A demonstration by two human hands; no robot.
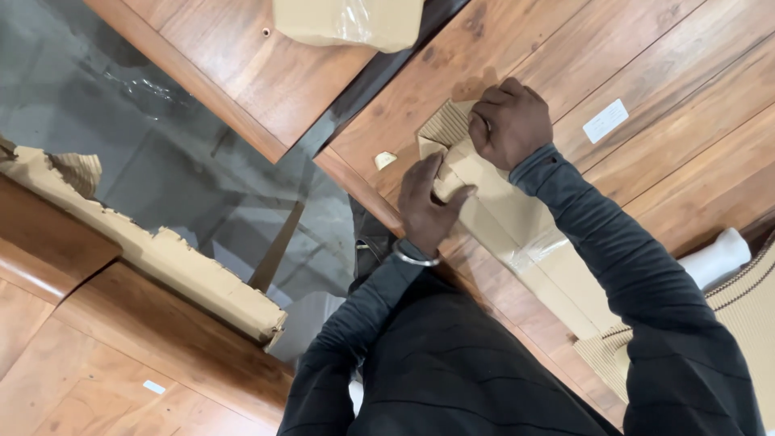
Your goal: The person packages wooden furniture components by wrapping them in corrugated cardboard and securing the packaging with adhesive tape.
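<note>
Soft, even light over the reddish-brown wooden panels, grain crisp. Glare flashes on the clear plastic wrap up top. Faint shadow beneath the clenched right hand. Dark sleeves swallow detail; edges slightly soft.

Body notes, head view. I see both arms covered in long dark charcoal sleeves, plain, close-fitting, with soft folds along the forearms and at the elbows. The cuffs end at the wrists, leaving the left hand and right hand bare; no gloves. A thin silver-coloured bangle rings the left wrist, just above the cuff. The torso below wears the same dark fabric, creased across the chest. I find no markings or print on the cloth.
</note>
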